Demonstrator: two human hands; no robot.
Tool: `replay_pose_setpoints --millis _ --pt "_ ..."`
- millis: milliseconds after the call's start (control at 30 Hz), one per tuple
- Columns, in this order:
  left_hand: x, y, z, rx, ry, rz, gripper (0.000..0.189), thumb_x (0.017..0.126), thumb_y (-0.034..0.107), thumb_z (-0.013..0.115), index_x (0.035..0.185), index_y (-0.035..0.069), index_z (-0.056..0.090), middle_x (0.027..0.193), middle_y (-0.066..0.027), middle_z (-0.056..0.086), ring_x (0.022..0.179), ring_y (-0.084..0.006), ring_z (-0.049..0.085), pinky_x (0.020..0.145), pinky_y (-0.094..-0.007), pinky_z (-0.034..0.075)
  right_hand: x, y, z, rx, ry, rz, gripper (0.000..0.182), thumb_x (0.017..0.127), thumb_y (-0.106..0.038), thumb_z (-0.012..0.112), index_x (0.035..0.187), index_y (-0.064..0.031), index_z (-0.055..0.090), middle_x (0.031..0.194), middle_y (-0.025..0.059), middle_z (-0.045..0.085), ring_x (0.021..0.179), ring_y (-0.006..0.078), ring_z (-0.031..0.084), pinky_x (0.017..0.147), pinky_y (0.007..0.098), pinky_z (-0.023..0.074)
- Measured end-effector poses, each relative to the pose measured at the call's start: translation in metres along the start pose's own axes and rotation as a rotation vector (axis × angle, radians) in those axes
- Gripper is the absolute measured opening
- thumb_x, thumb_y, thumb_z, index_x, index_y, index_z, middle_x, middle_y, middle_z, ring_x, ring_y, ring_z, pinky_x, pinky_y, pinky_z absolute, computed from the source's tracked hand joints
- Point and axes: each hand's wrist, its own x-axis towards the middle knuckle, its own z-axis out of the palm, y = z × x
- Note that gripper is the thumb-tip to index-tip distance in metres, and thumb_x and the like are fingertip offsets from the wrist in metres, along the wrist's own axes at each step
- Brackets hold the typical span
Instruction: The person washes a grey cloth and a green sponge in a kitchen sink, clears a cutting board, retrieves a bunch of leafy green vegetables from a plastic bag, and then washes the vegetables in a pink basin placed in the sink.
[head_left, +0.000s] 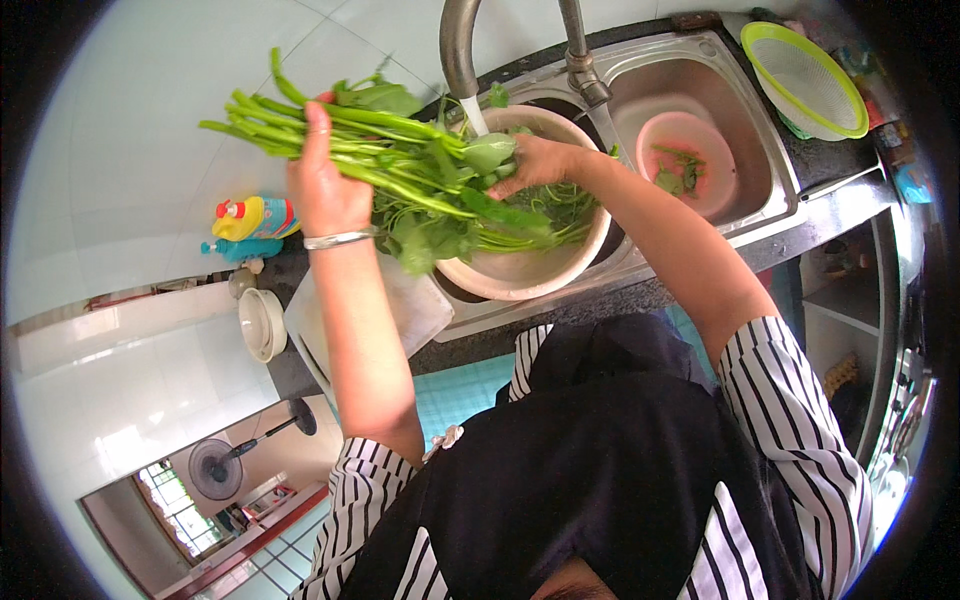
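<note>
My left hand (326, 176), with a silver bangle at the wrist, grips a bunch of long-stemmed leafy greens (405, 161) by the stems, held above the sink's left basin. At the leafy end, under the faucet (459, 52), my right hand (536, 165) touches the leaves with its fingers partly curled; whether it grips any is unclear. Water runs from the spout onto the greens. Beneath them a large pale plastic basin (525, 289) holds water and more greens.
A pink bowl (646, 142) with some leaves stands in the right sink basin (757, 157). Farther right is a green-rimmed colander (855, 112). A white cutting board (412, 300), pale bowls (262, 326) and a yellow pump bottle (259, 219) stand at left.
</note>
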Motion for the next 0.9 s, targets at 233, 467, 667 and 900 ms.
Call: replay_pose_setpoints --millis 233,467,667,900 --pt "-0.004 0.018 -0.041 -0.051 0.103 0.059 0.033 0.087 0.024 0.051 0.11 0.0 0.046 0.107 -0.013 0.051 0.099 -0.0276 0.05 0.088 -0.0467 0.04 0.018 0.002 -0.007 -0.502 0.2 -0.04 0.042 0.066 -0.009 0.066 0.106 -0.005 0.054 0.1 0.0163 0.058 0.091 0.0324 0.055 0.08 0.04 0.0445" --pt "-0.028 0.053 -0.056 -0.108 0.189 0.153 0.025 0.087 0.023 0.051 0.102 0.004 0.051 0.105 -0.0112 0.053 0.099 -0.0266 0.05 0.087 -0.045 0.04 -0.034 0.052 0.006 -1.091 -0.05 0.284 0.027 0.071 -0.019 0.06 0.095 -0.0056 0.057 0.097 0.0152 0.058 0.088 0.028 0.059 0.074 0.0371 0.0486" --pt "-0.04 0.04 -0.07 -0.15 0.073 0.025 0.021 0.088 0.023 0.049 0.095 0.005 0.056 0.1 -0.0126 0.057 0.097 -0.0257 0.052 0.085 -0.0432 0.041 -0.08 0.075 0.069 -1.161 -0.484 0.176 0.022 0.075 -0.013 0.057 0.096 -0.0067 0.06 0.09 0.0089 0.061 0.084 0.0256 0.061 0.067 0.0373 0.0507" --pt "-0.055 0.002 -0.085 0.121 -0.031 -0.026 0.015 0.085 0.016 0.052 0.088 0.002 0.054 0.083 -0.0116 0.058 0.075 -0.0197 0.056 0.083 -0.0372 0.044 -0.038 0.037 0.022 -1.037 -0.346 0.301 0.016 0.074 -0.014 0.056 0.088 -0.0127 0.064 0.09 0.0104 0.063 0.079 0.0256 0.062 0.066 0.0363 0.05"
